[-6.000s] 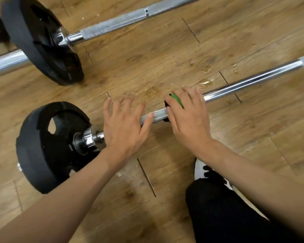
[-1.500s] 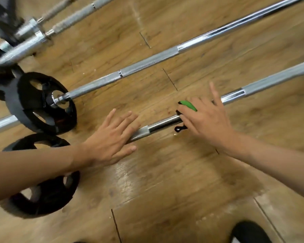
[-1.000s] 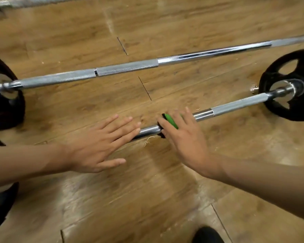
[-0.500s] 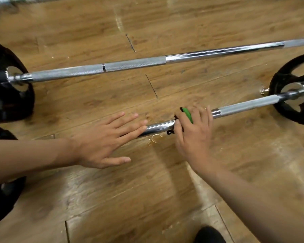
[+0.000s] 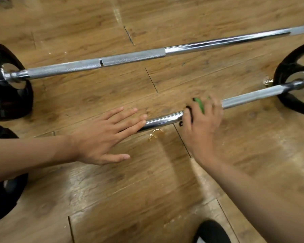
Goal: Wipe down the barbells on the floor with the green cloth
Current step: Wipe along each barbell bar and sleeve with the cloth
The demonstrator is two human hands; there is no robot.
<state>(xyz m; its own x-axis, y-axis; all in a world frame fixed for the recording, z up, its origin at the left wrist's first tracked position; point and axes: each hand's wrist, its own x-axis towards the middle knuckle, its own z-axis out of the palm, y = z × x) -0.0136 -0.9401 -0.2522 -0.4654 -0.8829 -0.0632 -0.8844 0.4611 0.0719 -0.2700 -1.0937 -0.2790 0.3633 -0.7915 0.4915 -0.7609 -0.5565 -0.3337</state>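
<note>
Right grip (image 5: 202, 125) clamps the green cloth (image 5: 199, 105) mid-shaft on the near barbell (image 5: 162, 121), left grip (image 5: 102, 137) flat, fingers straight. Knurled end (image 5: 253, 97) and far barbell (image 5: 130, 58) probably left to do.

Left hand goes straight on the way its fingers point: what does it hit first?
Most likely the right hand, gripping the green cloth round the near chrome barbell shaft. The left hand lies flat on that shaft, fingers pointing along it; only bare chrome shows between the two.
</note>
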